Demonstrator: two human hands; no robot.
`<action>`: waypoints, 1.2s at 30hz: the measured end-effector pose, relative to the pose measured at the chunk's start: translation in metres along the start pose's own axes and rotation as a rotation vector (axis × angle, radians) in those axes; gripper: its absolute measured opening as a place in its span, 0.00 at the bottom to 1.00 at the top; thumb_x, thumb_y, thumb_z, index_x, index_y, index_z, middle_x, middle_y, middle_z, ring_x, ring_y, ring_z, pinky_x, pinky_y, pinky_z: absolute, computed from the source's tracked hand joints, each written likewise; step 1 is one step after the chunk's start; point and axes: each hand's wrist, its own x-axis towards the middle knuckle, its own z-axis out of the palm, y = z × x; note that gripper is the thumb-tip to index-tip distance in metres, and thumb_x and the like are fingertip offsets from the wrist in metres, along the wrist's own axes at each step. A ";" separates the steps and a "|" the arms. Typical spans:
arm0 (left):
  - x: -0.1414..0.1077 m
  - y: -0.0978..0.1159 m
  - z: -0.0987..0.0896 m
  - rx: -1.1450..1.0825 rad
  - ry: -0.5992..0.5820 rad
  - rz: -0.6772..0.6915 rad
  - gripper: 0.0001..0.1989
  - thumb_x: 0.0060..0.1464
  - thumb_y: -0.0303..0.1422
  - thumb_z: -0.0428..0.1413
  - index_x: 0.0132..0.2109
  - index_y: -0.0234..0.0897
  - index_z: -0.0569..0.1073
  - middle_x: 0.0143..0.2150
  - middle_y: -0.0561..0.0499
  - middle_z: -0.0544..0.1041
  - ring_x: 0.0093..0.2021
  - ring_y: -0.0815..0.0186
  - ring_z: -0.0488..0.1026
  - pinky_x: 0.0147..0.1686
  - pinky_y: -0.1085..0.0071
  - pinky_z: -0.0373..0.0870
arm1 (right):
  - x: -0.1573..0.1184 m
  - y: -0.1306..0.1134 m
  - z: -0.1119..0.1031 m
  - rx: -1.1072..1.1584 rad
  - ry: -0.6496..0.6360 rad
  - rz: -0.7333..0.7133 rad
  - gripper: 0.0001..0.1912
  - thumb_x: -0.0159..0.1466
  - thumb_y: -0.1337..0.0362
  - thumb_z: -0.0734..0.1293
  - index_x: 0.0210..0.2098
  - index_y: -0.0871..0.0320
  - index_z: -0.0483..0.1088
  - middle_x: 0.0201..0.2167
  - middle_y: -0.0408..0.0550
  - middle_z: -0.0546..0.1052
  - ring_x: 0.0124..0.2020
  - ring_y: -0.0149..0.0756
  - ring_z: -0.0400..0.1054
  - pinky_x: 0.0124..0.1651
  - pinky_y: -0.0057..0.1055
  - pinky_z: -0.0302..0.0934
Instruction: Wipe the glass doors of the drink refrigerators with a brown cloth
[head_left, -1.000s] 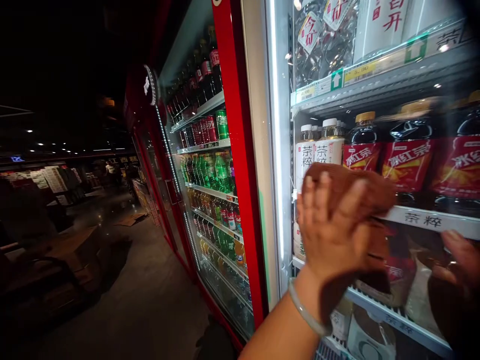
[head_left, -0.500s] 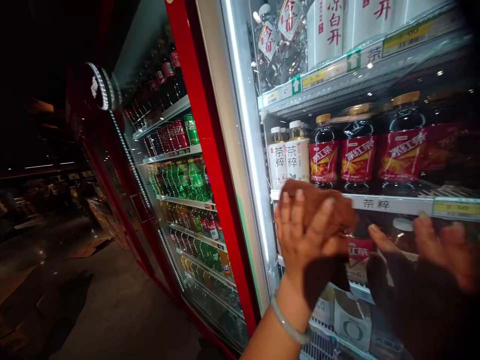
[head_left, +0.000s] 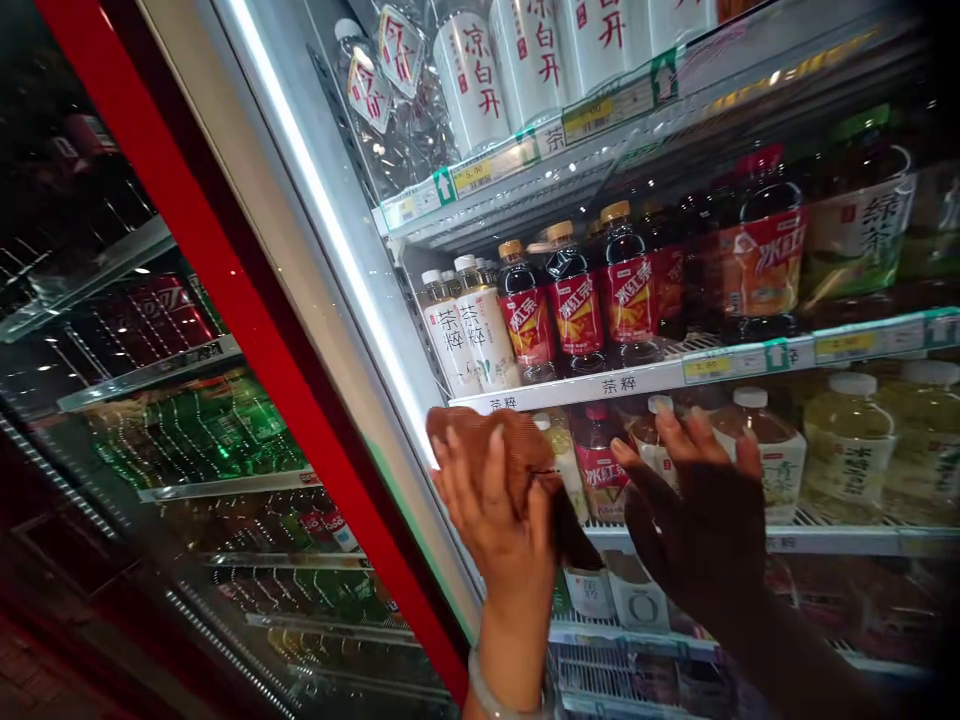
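My left hand (head_left: pixel 487 530), with a pale bangle (head_left: pixel 491 695) on its wrist, lies over a brown cloth (head_left: pixel 510 445). Its fingers press the cloth at the cooler's glass front, near the bright light strip (head_left: pixel 322 200). One corner of the cloth hangs down beside the thumb. Further right, my right hand (head_left: pixel 697 500) is mostly in shadow, raised with fingers apart and holding nothing. Its fingertips are at the glass, in front of bottles on a lower shelf; firm contact cannot be made out. Red-labelled tea bottles (head_left: pixel 577 310) stand on the shelf above the hands.
A red cooler frame (head_left: pixel 247 400) runs diagonally on the left. Behind it, another cooler holds green bottles (head_left: pixel 217 440) and red cans (head_left: pixel 161 310). Large white-labelled water bottles (head_left: pixel 517 60) fill the top shelf. Pale drink bottles (head_left: pixel 855 440) stand at right, and price labels line the shelf edges.
The view has swung right and tilted, showing more of the shelves. Relative to the shelf edge, the left hand and cloth are slightly lower. The right hand shows more fully, fingers still apart.
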 end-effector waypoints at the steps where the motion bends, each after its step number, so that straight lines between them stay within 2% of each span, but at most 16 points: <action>1: -0.002 -0.004 0.000 0.012 0.028 -0.034 0.40 0.65 0.26 0.58 0.79 0.52 0.55 0.83 0.46 0.51 0.82 0.54 0.49 0.80 0.44 0.43 | 0.000 0.000 0.000 0.002 -0.002 -0.007 0.33 0.68 0.70 0.70 0.71 0.49 0.65 0.78 0.53 0.56 0.80 0.49 0.48 0.81 0.58 0.40; 4: -0.030 0.003 0.003 0.040 0.037 -0.074 0.44 0.63 0.24 0.59 0.79 0.52 0.53 0.83 0.45 0.48 0.83 0.52 0.46 0.80 0.43 0.44 | 0.001 -0.001 0.001 0.004 -0.002 -0.005 0.29 0.69 0.69 0.68 0.68 0.50 0.67 0.78 0.53 0.56 0.80 0.48 0.47 0.82 0.56 0.39; 6: -0.052 0.017 0.007 0.022 -0.037 -0.031 0.45 0.62 0.23 0.58 0.80 0.52 0.52 0.84 0.47 0.45 0.83 0.50 0.42 0.80 0.40 0.42 | 0.000 -0.001 0.002 0.004 -0.005 0.016 0.26 0.70 0.67 0.67 0.67 0.49 0.69 0.78 0.52 0.56 0.81 0.47 0.47 0.82 0.55 0.38; 8: -0.060 0.028 0.009 -0.020 -0.117 0.062 0.44 0.62 0.22 0.57 0.79 0.54 0.53 0.84 0.49 0.42 0.83 0.47 0.40 0.79 0.37 0.39 | 0.000 -0.001 0.002 0.006 -0.020 0.019 0.26 0.71 0.65 0.66 0.68 0.50 0.68 0.78 0.54 0.57 0.81 0.49 0.46 0.82 0.57 0.38; 11: -0.037 0.022 0.007 -0.026 -0.126 0.107 0.44 0.64 0.23 0.57 0.79 0.56 0.52 0.84 0.51 0.43 0.83 0.51 0.41 0.80 0.41 0.38 | 0.001 -0.001 0.000 0.012 -0.023 0.013 0.29 0.69 0.67 0.68 0.69 0.49 0.67 0.77 0.55 0.60 0.80 0.50 0.49 0.81 0.58 0.39; 13: -0.017 0.007 0.002 -0.007 -0.056 0.018 0.43 0.65 0.25 0.59 0.79 0.55 0.52 0.84 0.48 0.47 0.83 0.52 0.45 0.80 0.44 0.43 | 0.002 0.000 -0.001 0.018 -0.010 0.010 0.29 0.67 0.69 0.69 0.67 0.49 0.69 0.76 0.54 0.61 0.80 0.48 0.50 0.82 0.57 0.40; 15: -0.013 -0.005 -0.003 0.017 0.008 -0.082 0.42 0.65 0.27 0.59 0.79 0.54 0.53 0.83 0.45 0.50 0.82 0.51 0.48 0.79 0.44 0.47 | 0.003 0.001 -0.002 0.020 -0.014 -0.009 0.30 0.66 0.70 0.69 0.66 0.49 0.69 0.76 0.54 0.62 0.80 0.47 0.49 0.81 0.57 0.41; 18: -0.050 -0.002 -0.005 0.050 0.014 -0.164 0.44 0.65 0.26 0.60 0.80 0.53 0.51 0.84 0.44 0.47 0.83 0.51 0.45 0.79 0.44 0.47 | 0.003 0.001 -0.003 0.029 -0.008 -0.030 0.31 0.66 0.70 0.69 0.68 0.50 0.67 0.76 0.55 0.62 0.80 0.48 0.48 0.81 0.58 0.42; 20: -0.086 0.014 0.000 0.049 -0.072 -0.154 0.46 0.63 0.24 0.59 0.80 0.52 0.49 0.85 0.46 0.42 0.84 0.52 0.41 0.80 0.44 0.44 | 0.002 0.001 -0.002 0.044 -0.002 -0.020 0.31 0.67 0.68 0.69 0.69 0.50 0.66 0.76 0.56 0.62 0.80 0.48 0.48 0.80 0.59 0.43; 22: -0.109 0.034 0.007 0.034 -0.167 -0.088 0.48 0.62 0.25 0.60 0.81 0.50 0.47 0.85 0.46 0.36 0.84 0.49 0.35 0.80 0.41 0.39 | 0.002 0.000 -0.003 0.052 -0.008 -0.005 0.31 0.69 0.66 0.69 0.70 0.50 0.65 0.75 0.56 0.62 0.80 0.46 0.48 0.81 0.58 0.42; 23: -0.112 0.042 0.011 0.009 -0.206 -0.041 0.48 0.61 0.26 0.59 0.81 0.49 0.47 0.85 0.45 0.36 0.84 0.45 0.34 0.79 0.36 0.37 | 0.002 0.001 -0.004 0.065 -0.004 0.000 0.29 0.70 0.66 0.68 0.70 0.49 0.65 0.74 0.55 0.64 0.80 0.46 0.48 0.81 0.58 0.42; 25: -0.097 0.052 0.016 0.005 -0.219 0.044 0.47 0.61 0.22 0.57 0.81 0.46 0.47 0.85 0.43 0.36 0.84 0.45 0.33 0.78 0.33 0.36 | 0.004 0.004 -0.008 0.105 -0.014 -0.012 0.26 0.71 0.67 0.67 0.67 0.50 0.68 0.71 0.52 0.69 0.80 0.45 0.49 0.82 0.56 0.40; 28: -0.056 0.047 0.016 0.008 -0.190 0.058 0.45 0.64 0.26 0.58 0.80 0.52 0.48 0.85 0.44 0.40 0.84 0.46 0.38 0.78 0.34 0.40 | 0.005 0.015 -0.018 0.151 -0.057 -0.058 0.23 0.71 0.70 0.67 0.64 0.54 0.70 0.67 0.50 0.74 0.79 0.44 0.53 0.81 0.52 0.45; 30: -0.043 0.038 0.011 0.005 -0.150 0.022 0.44 0.64 0.28 0.59 0.80 0.50 0.49 0.84 0.41 0.45 0.83 0.45 0.42 0.78 0.35 0.43 | 0.001 0.027 -0.026 0.139 -0.085 -0.071 0.26 0.69 0.71 0.68 0.66 0.53 0.70 0.68 0.50 0.74 0.77 0.42 0.57 0.81 0.49 0.46; 33: -0.064 0.038 0.005 0.040 -0.135 -0.069 0.45 0.64 0.27 0.59 0.81 0.48 0.48 0.84 0.39 0.45 0.83 0.46 0.42 0.78 0.38 0.45 | -0.017 0.046 -0.038 0.127 -0.104 -0.049 0.31 0.69 0.71 0.70 0.69 0.46 0.67 0.68 0.46 0.74 0.75 0.39 0.60 0.83 0.49 0.41; 36: -0.102 0.061 0.010 0.045 -0.215 -0.042 0.50 0.61 0.23 0.61 0.81 0.48 0.46 0.84 0.39 0.39 0.83 0.45 0.36 0.78 0.34 0.43 | -0.044 0.063 -0.047 0.119 -0.137 0.013 0.34 0.69 0.68 0.72 0.71 0.41 0.64 0.69 0.43 0.73 0.76 0.41 0.58 0.83 0.53 0.37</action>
